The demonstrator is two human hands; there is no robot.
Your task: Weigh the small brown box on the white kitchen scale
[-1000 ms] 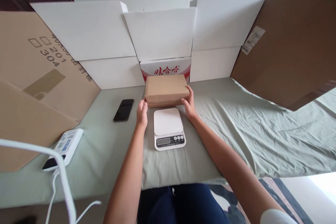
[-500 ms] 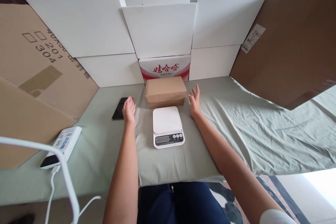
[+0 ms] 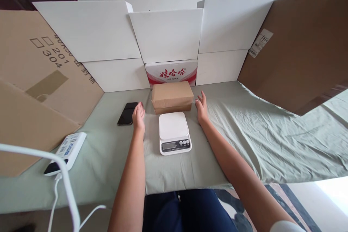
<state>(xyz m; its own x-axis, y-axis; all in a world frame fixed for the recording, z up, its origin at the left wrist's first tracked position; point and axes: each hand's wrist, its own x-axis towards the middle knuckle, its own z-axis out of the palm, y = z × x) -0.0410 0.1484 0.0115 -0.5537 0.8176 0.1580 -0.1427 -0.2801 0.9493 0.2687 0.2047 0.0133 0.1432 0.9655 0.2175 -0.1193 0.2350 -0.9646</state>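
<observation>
Cardboard box [image 3: 172, 98], closed so its contents are hidden from me, sits on the wrinkled green cloth [image 3: 250, 134] between the smooth white scale [image 3: 174, 126] and the red-lettered carton [image 3: 172, 70]. Its long axis runs left to right across my front, a plain matte brown block. My right hand [image 3: 201, 108] is open and empty beside it, fingers parted. My left hand [image 3: 139, 116], also empty, fingers slightly bent, is near the glossy black phone [image 3: 125, 114].

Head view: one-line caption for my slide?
Bare left hand and bare right hand flanking, not touching, a brown rectangular cardboard box behind a white plastic digital scale.
</observation>
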